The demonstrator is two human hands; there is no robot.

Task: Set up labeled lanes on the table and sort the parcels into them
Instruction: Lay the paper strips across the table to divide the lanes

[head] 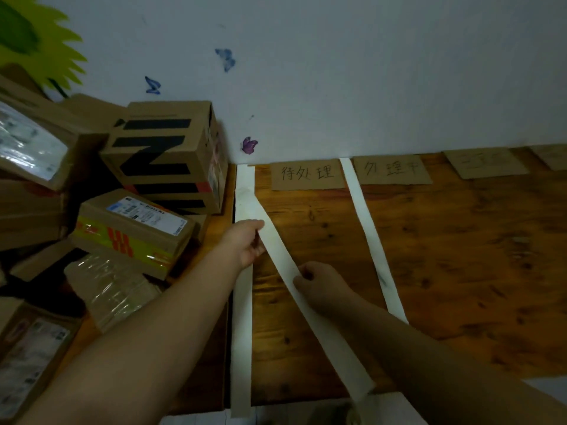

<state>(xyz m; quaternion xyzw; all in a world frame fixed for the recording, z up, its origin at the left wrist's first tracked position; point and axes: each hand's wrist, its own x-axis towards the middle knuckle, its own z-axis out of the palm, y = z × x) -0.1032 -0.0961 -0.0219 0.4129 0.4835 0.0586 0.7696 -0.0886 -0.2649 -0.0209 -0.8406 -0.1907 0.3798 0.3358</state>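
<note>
A loose white paper strip [277, 243] runs diagonally across the wooden table [445, 256], from near the back left corner to the front edge. My left hand [245, 243] pinches its upper part. Lower down, my right hand [319, 280] grips the same strip. Another white strip [242, 326] lies straight along the table's left edge. A third strip [371, 237] lies further right. Cardboard labels with handwritten characters [308, 174] [391, 170] lie at the back between the strips. Parcels are stacked at the left, among them a box with black stripes [165, 154] and a box with a shipping label [132, 231].
Two more cardboard labels [484, 162] [552, 156] lie at the back right, against the white wall [337, 72] with butterfly stickers. A plastic-wrapped parcel [110, 289] and other boxes [27, 357] crowd the left. White paper [386, 409] shows past the table's front edge.
</note>
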